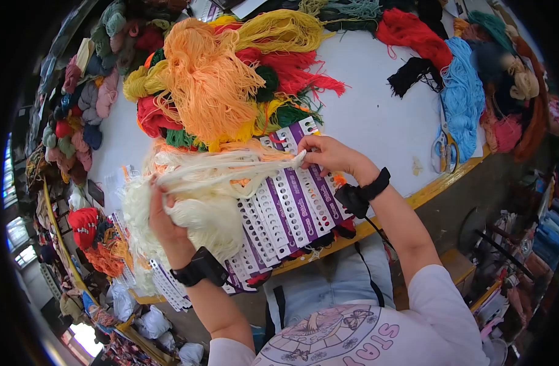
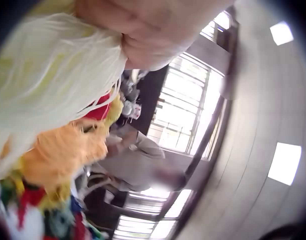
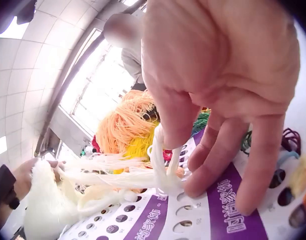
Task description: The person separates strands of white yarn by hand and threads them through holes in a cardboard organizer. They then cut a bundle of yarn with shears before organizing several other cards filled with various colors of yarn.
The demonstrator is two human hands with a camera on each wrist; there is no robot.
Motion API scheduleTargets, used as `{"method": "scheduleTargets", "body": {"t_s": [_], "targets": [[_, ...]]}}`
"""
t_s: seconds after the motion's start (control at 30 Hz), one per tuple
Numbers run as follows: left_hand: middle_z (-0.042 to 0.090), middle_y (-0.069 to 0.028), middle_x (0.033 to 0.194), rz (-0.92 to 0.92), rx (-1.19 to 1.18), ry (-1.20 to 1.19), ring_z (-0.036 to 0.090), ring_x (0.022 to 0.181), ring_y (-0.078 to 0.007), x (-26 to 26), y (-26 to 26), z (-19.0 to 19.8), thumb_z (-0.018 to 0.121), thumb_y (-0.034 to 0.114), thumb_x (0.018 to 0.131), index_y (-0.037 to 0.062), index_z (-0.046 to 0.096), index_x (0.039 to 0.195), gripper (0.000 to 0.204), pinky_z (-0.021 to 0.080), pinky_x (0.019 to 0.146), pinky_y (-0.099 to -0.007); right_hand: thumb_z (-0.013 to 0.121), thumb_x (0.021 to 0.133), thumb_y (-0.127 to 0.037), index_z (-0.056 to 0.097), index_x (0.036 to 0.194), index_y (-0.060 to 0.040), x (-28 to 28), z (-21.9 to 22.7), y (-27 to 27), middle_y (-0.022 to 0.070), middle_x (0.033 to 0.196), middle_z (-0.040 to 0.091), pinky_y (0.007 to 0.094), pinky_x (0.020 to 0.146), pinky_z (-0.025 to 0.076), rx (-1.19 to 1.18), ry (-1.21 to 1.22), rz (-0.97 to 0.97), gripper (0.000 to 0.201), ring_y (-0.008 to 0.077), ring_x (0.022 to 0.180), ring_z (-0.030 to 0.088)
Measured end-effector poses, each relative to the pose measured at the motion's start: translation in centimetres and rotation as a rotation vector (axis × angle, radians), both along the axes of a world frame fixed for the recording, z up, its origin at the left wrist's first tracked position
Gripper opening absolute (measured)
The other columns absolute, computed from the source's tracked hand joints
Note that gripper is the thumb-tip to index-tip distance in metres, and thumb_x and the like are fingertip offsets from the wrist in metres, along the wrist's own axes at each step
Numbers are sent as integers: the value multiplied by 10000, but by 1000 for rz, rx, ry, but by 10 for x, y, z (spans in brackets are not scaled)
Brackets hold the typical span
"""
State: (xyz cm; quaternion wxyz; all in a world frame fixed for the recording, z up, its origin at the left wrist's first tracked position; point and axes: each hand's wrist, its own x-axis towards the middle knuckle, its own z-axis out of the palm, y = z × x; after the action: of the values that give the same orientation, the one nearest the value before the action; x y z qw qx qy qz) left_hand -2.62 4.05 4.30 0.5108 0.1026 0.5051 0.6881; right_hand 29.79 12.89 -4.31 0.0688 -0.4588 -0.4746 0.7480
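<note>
A large bundle of cream yarn (image 1: 212, 222) lies over the punched purple-and-white cards (image 1: 301, 204) at the table's front. My left hand (image 1: 169, 229) grips its left part, with strands running over the fingers; the left wrist view shows the hand (image 2: 153, 30) against the cream yarn (image 2: 53, 75). Stretched to the right, a section of strands ends at my right hand (image 1: 334, 155), which pinches the looped end between thumb and fingers. In the right wrist view the loop (image 3: 160, 160) hangs at the thumb of my right hand (image 3: 218, 75), its other fingers extended above the cards (image 3: 193, 215).
Behind the cream yarn is a heap of orange yarn (image 1: 206, 79) with red, yellow and green skeins. Scissors (image 1: 444, 146) lie at the right beside blue yarn (image 1: 462, 85). Black yarn (image 1: 417, 76) is near them. Another person (image 2: 138, 160) is across the room.
</note>
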Motion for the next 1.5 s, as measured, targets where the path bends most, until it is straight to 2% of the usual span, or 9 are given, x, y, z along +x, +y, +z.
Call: {"method": "scheduleTargets", "body": {"t_s": [0.1, 0.2, 0.3, 0.5, 0.83, 1.1, 1.2, 1.3, 1.5], "targets": [[592, -21, 950, 126, -412, 1361, 554, 694, -97, 12, -6, -8, 512, 149, 862, 46, 503, 1141, 298, 456, 653, -231, 544, 761, -81, 538, 951, -45, -4, -5, -11, 15, 709, 586, 230, 492, 454, 212, 22, -139, 193, 89, 675, 580], [555, -113, 1079, -429, -164, 1970, 475, 1064, -259, 67, -8, -65, 606, 226, 786, 84, 566, 1071, 320, 316, 953, -386, 614, 729, -90, 570, 878, -35, -10, -20, -25, 12, 643, 580, 226, 521, 439, 389, -27, -261, 165, 80, 605, 549], [569, -109, 1017, -743, 6, 1981, 495, 1004, -307, 135, 13, -71, 628, 144, 706, 105, 588, 1002, 302, 359, 888, -416, 662, 682, -103, 594, 815, -62, -10, -23, -33, 11, 693, 562, 253, 555, 438, 563, -54, -203, 155, 106, 588, 525], [565, -118, 1029, -754, 65, 1655, 490, 1012, -328, 142, 16, -78, 585, 65, 650, 124, 585, 1008, 363, 347, 897, -438, 660, 655, -78, 593, 833, -74, -17, -23, -33, 18, 722, 534, 252, 557, 429, 1031, -170, -122, 190, 116, 597, 525], [553, -136, 1029, -864, -43, 1519, 482, 1004, -343, 139, 25, -77, 574, 86, 661, 118, 572, 1003, 344, 359, 883, -414, 502, 723, -15, 528, 763, -31, -19, -31, -42, -29, 714, 493, 181, 588, 385, 226, 423, -575, 50, 49, 631, 447], [609, -153, 931, -932, -617, 1398, 563, 874, -367, 81, 21, -37, 611, 143, 693, 80, 578, 1000, 315, 450, 762, -397, 598, 678, -237, 483, 1061, -109, -35, 4, -54, 89, 965, 560, 323, 701, 461, 883, -409, -60, 420, 230, 874, 572], [633, -130, 795, -800, -350, 1461, 616, 704, -309, 48, -3, -39, 623, 171, 720, 47, 586, 976, 286, 493, 653, -358, 624, 677, -253, 438, 1155, -111, -43, 6, -50, 72, 1011, 542, 326, 723, 458, 805, -418, -22, 533, 224, 868, 569], [628, -129, 788, -762, -235, 546, 623, 670, -226, 36, -17, 54, 604, 153, 753, 3, 580, 956, 254, 498, 617, -318, 662, 663, -245, 408, 1203, -83, -38, 28, -48, 77, 1060, 515, 336, 757, 449, 636, -284, -24, 619, 226, 909, 548], [511, -45, 573, -1088, -237, -124, 439, 402, -82, 35, -76, 202, 551, 194, 804, -53, 550, 943, 284, 397, 435, -215, 725, 608, -184, 354, 1269, -65, -115, 219, -71, 129, 1235, 417, 376, 983, 282, 1149, 473, 215, 766, 316, 1183, 344]]}}
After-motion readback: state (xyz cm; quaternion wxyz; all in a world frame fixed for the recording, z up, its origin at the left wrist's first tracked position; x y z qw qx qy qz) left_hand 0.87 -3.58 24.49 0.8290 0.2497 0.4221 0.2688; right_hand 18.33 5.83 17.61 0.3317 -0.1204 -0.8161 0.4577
